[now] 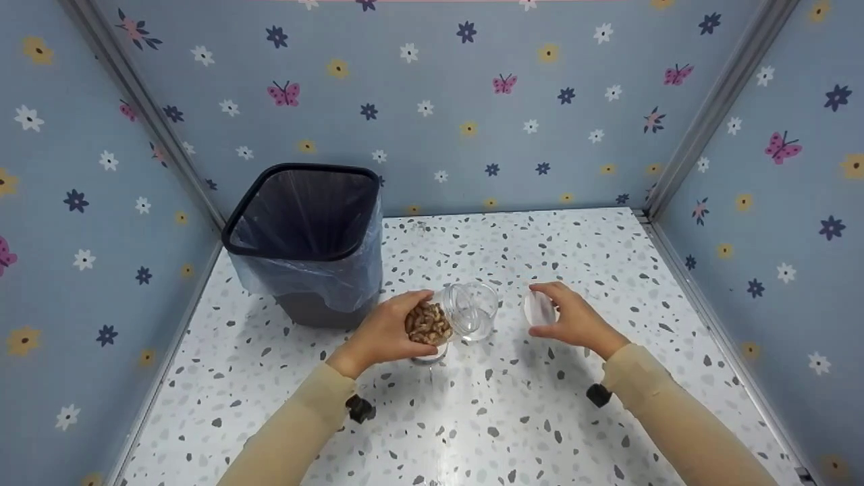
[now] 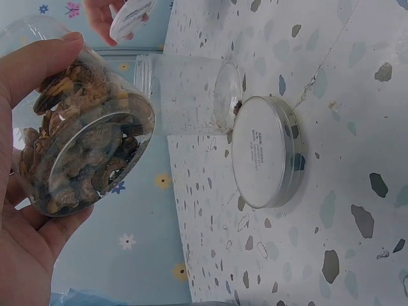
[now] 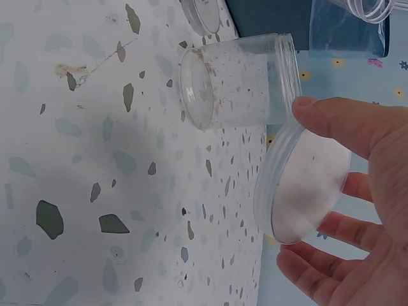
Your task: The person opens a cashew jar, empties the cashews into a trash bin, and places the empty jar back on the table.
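My left hand [image 1: 385, 331] grips a clear jar [image 2: 83, 127] of brown, wrinkled dried pieces, whose exact kind I cannot tell. This jar is held tilted above the table, its mouth toward the right in the head view. Just right of it, another clear jar [image 3: 239, 83] stands upright on the table, with only small brown specks visible inside. Between thumb and fingers, my right hand [image 1: 574, 324] holds a round clear lid [image 3: 309, 182] with a white inner face. A second round lid [image 2: 258, 153] with printed text lies on the table, partly hidden below the left hand's jar in the head view.
A dark bin [image 1: 317, 310] lined with a bluish plastic bag stands at the back left of the speckled white table [image 1: 526, 418]. Flower-patterned blue walls [image 1: 432, 135] enclose the back and both sides.
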`<state>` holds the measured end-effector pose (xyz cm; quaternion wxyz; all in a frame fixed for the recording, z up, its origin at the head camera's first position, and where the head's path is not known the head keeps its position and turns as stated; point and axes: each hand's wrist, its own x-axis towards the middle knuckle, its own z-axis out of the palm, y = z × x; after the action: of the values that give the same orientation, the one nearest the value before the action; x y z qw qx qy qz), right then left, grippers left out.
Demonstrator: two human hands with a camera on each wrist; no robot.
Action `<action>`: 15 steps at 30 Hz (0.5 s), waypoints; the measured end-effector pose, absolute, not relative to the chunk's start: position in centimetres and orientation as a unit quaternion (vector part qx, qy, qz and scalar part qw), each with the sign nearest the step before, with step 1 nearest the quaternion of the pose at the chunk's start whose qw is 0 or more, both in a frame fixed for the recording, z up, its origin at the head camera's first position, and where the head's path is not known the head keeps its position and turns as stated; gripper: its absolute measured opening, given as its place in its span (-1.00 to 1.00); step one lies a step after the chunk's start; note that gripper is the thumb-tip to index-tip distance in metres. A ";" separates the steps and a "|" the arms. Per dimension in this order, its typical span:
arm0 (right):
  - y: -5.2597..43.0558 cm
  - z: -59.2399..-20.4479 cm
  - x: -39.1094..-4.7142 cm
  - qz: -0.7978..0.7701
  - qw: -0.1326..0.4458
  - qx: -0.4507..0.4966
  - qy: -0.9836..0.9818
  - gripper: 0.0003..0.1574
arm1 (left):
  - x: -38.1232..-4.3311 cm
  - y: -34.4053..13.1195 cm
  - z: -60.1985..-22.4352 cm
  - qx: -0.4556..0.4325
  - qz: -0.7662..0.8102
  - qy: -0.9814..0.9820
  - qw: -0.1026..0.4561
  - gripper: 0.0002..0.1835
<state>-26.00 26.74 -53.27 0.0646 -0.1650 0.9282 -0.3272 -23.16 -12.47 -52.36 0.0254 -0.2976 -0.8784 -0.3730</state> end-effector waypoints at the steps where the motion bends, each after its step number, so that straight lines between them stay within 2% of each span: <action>1: 26.8 -53.4 -26.0 -0.326 0.066 -0.164 0.929 0.09 | -23.2 -12.5 -52.4 -0.297 -0.372 -0.879 0.026 0.02; 15: 27.2 -54.6 -26.0 -0.314 0.075 -0.155 0.934 0.09 | -23.2 -12.5 -52.5 -0.299 -0.367 -0.881 0.028 0.03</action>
<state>-26.00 27.15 -54.63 0.0755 -0.1551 0.9337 -0.3137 -23.20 -12.51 -52.47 0.0281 -0.2990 -0.8806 -0.3667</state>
